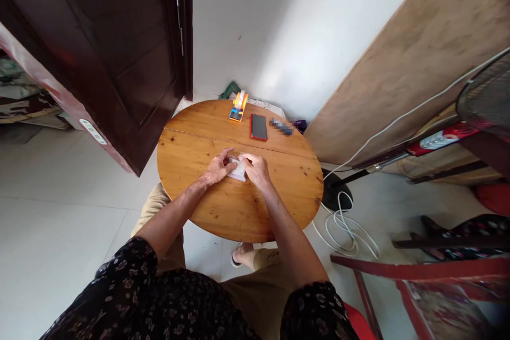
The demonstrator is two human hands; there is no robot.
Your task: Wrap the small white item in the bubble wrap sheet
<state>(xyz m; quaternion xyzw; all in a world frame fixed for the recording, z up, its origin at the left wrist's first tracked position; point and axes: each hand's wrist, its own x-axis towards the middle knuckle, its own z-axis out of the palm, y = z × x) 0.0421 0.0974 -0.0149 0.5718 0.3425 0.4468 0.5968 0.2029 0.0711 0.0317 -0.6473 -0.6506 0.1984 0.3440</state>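
A small flat packet (238, 173), whitish and slightly see-through, lies on the round wooden table (255, 215) in front of me. My left hand (218, 168) holds it at its left side, with the thumb across the top. On the other side, my right hand (257, 168) has its fingers pinched together at the packet's upper right edge. Both hands partly cover the packet, so its exact kind cannot be made out.
Toward the table's far edge are an orange tape dispenser (238, 106), a phone (258, 127) with a red case and a blurred dark object (281, 126). A white cable (346, 228) loops on the floor at right, near a fan stand (338, 194). A dark door (119, 53) stands at left.
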